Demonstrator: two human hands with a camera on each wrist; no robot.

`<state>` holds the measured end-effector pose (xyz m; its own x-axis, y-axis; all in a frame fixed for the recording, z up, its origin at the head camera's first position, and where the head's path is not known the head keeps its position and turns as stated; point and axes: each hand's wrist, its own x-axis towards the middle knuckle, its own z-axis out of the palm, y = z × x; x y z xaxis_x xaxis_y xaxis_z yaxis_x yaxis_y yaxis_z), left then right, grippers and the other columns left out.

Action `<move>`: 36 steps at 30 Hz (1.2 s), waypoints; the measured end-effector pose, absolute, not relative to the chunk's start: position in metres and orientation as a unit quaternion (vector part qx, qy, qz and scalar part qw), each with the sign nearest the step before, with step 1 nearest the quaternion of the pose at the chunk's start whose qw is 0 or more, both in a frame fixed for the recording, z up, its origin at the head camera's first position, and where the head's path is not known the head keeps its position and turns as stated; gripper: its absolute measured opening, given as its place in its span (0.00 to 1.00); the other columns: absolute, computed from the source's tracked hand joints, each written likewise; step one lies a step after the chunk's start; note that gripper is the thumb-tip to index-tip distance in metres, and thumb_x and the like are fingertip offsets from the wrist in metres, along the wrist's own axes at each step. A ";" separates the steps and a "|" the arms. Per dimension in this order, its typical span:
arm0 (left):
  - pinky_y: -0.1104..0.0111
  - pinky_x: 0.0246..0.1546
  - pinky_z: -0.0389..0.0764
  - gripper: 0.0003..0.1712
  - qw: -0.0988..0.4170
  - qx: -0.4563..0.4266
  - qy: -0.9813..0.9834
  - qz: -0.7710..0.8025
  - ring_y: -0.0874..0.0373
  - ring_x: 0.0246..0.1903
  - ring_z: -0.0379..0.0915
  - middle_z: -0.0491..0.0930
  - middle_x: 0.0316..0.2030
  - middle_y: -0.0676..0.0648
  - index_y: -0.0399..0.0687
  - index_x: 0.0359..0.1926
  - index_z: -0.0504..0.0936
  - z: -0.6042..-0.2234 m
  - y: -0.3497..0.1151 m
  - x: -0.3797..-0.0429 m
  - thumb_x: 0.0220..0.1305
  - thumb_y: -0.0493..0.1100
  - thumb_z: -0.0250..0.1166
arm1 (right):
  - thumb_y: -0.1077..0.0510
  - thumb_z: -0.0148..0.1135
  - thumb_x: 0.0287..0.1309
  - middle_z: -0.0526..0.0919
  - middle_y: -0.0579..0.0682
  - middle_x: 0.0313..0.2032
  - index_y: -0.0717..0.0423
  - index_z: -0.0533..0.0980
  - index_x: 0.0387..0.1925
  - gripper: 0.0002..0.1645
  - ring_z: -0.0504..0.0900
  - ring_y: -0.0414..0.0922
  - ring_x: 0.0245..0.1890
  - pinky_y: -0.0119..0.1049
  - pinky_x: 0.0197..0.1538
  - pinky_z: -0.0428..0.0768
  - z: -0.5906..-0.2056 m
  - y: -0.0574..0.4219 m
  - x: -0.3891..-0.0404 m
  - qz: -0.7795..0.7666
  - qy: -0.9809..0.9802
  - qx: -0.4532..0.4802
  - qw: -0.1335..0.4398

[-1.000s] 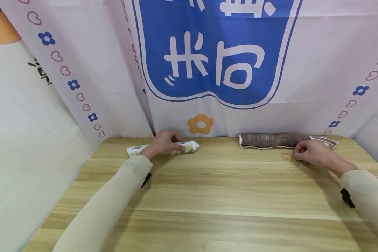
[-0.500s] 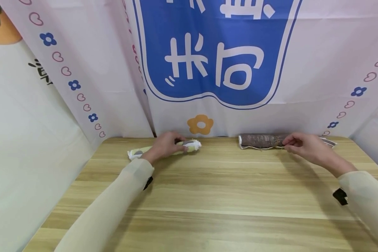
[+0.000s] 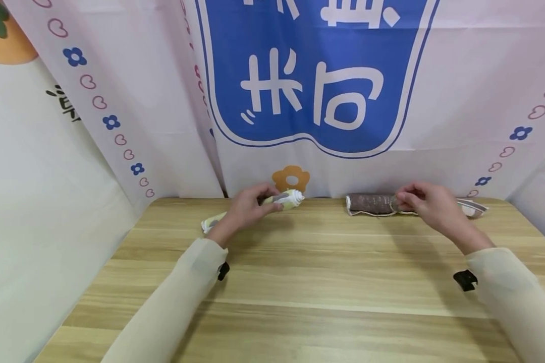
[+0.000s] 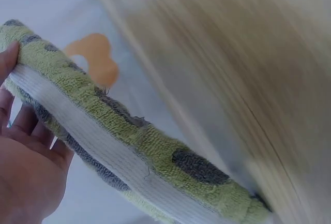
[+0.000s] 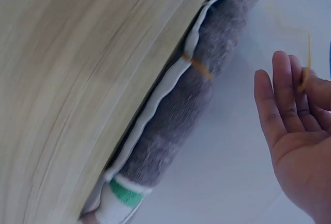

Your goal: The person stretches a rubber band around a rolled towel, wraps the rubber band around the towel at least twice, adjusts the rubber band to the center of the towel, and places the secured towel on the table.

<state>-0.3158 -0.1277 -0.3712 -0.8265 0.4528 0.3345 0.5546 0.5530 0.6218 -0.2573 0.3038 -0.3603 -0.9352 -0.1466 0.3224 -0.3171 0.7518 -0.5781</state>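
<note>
My left hand [image 3: 249,207] grips a rolled towel [image 3: 287,198], yellow-green with grey patches and a white band. Its right end is raised off the table, while the left end slants down behind my wrist. The left wrist view shows the thumb on the near end of the towel roll [image 4: 119,125] and the fingers beneath. Between thumb and index finger, my right hand [image 3: 431,202] pinches a thin yellowish rubber band [image 5: 309,61]. In the head view this hand overlaps a second rolled towel [image 3: 370,203], brown with a pale edge. Another rubber band [image 5: 198,68] circles that brown roll.
The brown roll lies along the back edge of the wooden table [image 3: 300,282], close to a hanging cloth backdrop [image 3: 472,91]. White cloth [image 3: 50,201] also hangs at the left side.
My left hand has lifted the green towel's right end and shifted it rightward. My right hand has picked up a rubber band from the table and moved left and up, in front of the brown towel.
</note>
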 end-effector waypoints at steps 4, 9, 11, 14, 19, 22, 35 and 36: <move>0.64 0.36 0.74 0.13 0.065 -0.295 -0.862 -0.407 0.53 0.36 0.73 0.86 0.44 0.47 0.42 0.49 0.87 -0.368 -0.121 -0.308 0.67 0.41 0.77 | 0.59 0.61 0.78 0.90 0.57 0.38 0.65 0.83 0.46 0.12 0.90 0.49 0.37 0.25 0.36 0.82 -0.358 0.291 -0.257 0.352 -0.919 0.115 0.132; 0.65 0.35 0.76 0.14 0.060 -0.282 -0.851 -0.439 0.54 0.36 0.75 0.87 0.43 0.47 0.42 0.50 0.88 -0.365 -0.114 -0.301 0.66 0.41 0.78 | 0.57 0.60 0.79 0.89 0.60 0.41 0.66 0.82 0.48 0.13 0.88 0.42 0.37 0.23 0.36 0.80 -0.350 0.275 -0.259 0.373 -0.912 0.103 0.137; 0.64 0.36 0.79 0.15 0.058 -0.272 -0.851 -0.446 0.53 0.37 0.77 0.87 0.44 0.47 0.42 0.50 0.89 -0.363 -0.111 -0.298 0.65 0.42 0.78 | 0.58 0.60 0.79 0.89 0.61 0.42 0.67 0.82 0.49 0.13 0.88 0.39 0.36 0.24 0.36 0.81 -0.345 0.269 -0.261 0.389 -0.906 0.098 0.135; 0.64 0.37 0.81 0.15 0.053 -0.260 -0.847 -0.460 0.53 0.38 0.79 0.88 0.44 0.47 0.43 0.50 0.90 -0.361 -0.106 -0.295 0.65 0.43 0.79 | 0.59 0.61 0.78 0.88 0.63 0.43 0.68 0.82 0.49 0.14 0.87 0.37 0.36 0.26 0.36 0.83 -0.342 0.257 -0.263 0.420 -0.892 0.099 0.133; 0.65 0.36 0.81 0.15 0.040 -0.268 -0.833 -0.483 0.53 0.38 0.79 0.88 0.45 0.47 0.43 0.50 0.90 -0.357 -0.094 -0.290 0.64 0.42 0.79 | 0.60 0.63 0.77 0.88 0.63 0.42 0.69 0.82 0.48 0.12 0.88 0.40 0.35 0.27 0.38 0.84 -0.341 0.236 -0.266 0.461 -0.870 0.111 0.138; 0.66 0.38 0.82 0.15 0.037 -0.270 -0.826 -0.493 0.54 0.39 0.80 0.88 0.47 0.46 0.43 0.51 0.90 -0.355 -0.088 -0.287 0.64 0.41 0.79 | 0.61 0.63 0.76 0.88 0.62 0.41 0.68 0.82 0.48 0.11 0.87 0.40 0.34 0.30 0.39 0.85 -0.342 0.226 -0.266 0.474 -0.862 0.119 0.138; 0.65 0.36 0.82 0.15 0.044 -0.279 -0.826 -0.488 0.53 0.38 0.80 0.87 0.47 0.46 0.44 0.52 0.90 -0.353 -0.075 -0.290 0.66 0.41 0.78 | 0.63 0.65 0.75 0.88 0.62 0.40 0.69 0.82 0.47 0.10 0.87 0.36 0.34 0.33 0.41 0.87 -0.348 0.203 -0.266 0.511 -0.837 0.139 0.138; 0.65 0.36 0.82 0.15 0.043 -0.278 -0.826 -0.487 0.53 0.38 0.80 0.87 0.47 0.46 0.44 0.52 0.90 -0.353 -0.075 -0.291 0.66 0.41 0.78 | 0.63 0.65 0.74 0.89 0.62 0.39 0.69 0.82 0.46 0.10 0.87 0.36 0.34 0.34 0.41 0.87 -0.349 0.202 -0.267 0.509 -0.838 0.138 0.138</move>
<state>-0.2909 -0.0746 -0.3528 -0.8413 0.4183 0.3425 0.5021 0.3697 0.7818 -0.2666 0.2020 -0.3489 -0.9235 -0.0917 0.3725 -0.3727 0.4440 -0.8149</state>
